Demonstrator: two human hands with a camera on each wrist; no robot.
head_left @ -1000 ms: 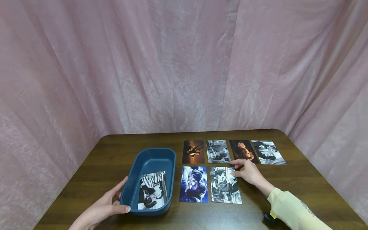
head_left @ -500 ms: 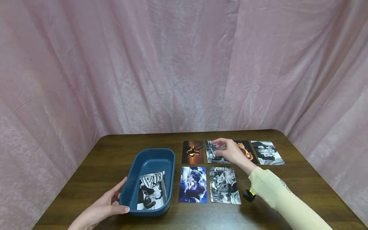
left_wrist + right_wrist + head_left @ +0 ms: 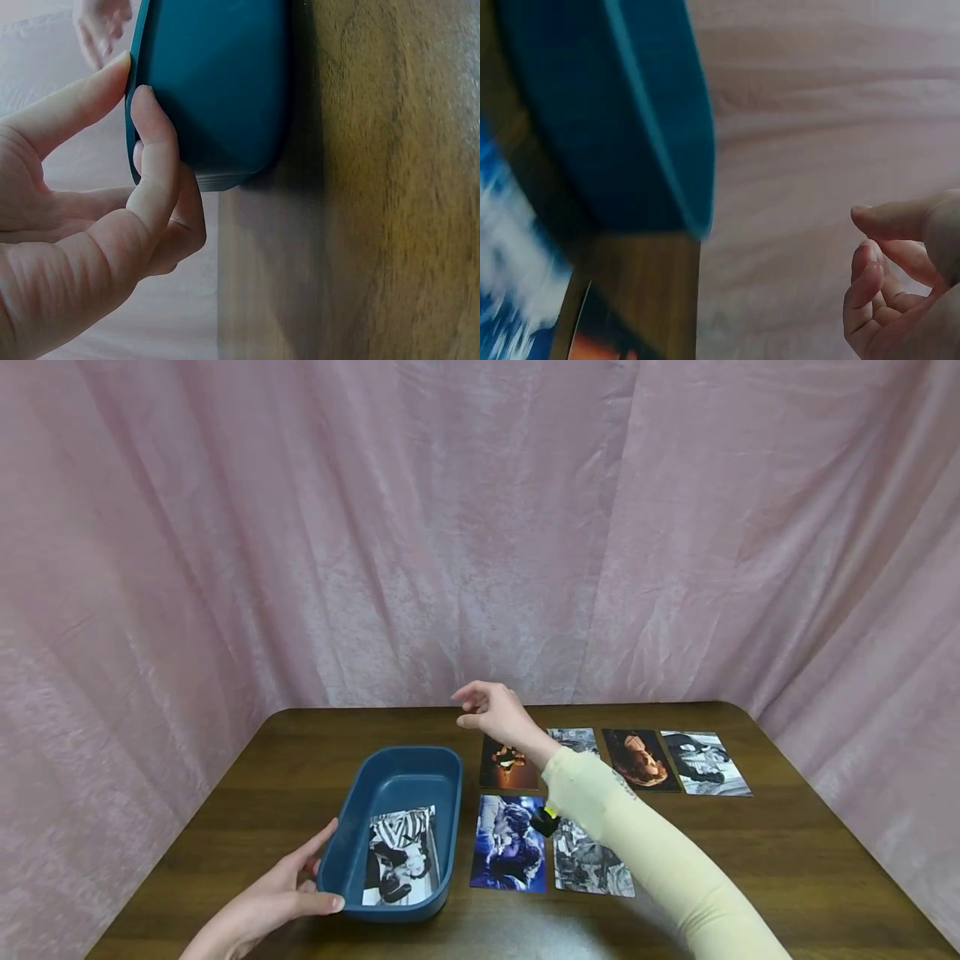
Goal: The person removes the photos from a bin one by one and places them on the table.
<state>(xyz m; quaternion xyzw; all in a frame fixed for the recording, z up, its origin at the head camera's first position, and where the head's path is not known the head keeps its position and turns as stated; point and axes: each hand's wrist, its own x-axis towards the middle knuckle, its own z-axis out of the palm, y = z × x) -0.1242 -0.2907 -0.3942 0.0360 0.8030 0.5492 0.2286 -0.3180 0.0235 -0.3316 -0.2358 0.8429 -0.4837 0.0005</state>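
My left hand (image 3: 273, 893) grips the near left rim of a blue plastic tub (image 3: 405, 787). In the left wrist view the thumb and fingers (image 3: 157, 135) pinch the edge of the tub (image 3: 217, 82). Inside it lies a black-and-white photo print (image 3: 397, 860), with at least one more print edge showing beneath. My right hand (image 3: 497, 712) hangs in the air above the far side of the table, its fingers loosely bent around nothing. Below it is an orange-brown photo print (image 3: 506, 770). In the right wrist view that hand (image 3: 889, 285) is well apart from the tub (image 3: 562, 112).
Right of the tub, a blue-violet print (image 3: 508, 845) and a black-and-white print (image 3: 592, 870) form the near row. In the back row lie a partly covered grey print (image 3: 573, 739), a dark orange print (image 3: 639, 762) and another black-and-white one (image 3: 705, 764). A pink curtain (image 3: 480, 527) hangs behind.
My right hand has lifted off the near-row black-and-white print and swept left and away over the back row, carrying nothing. The left hand stays on the tub, which has not moved.
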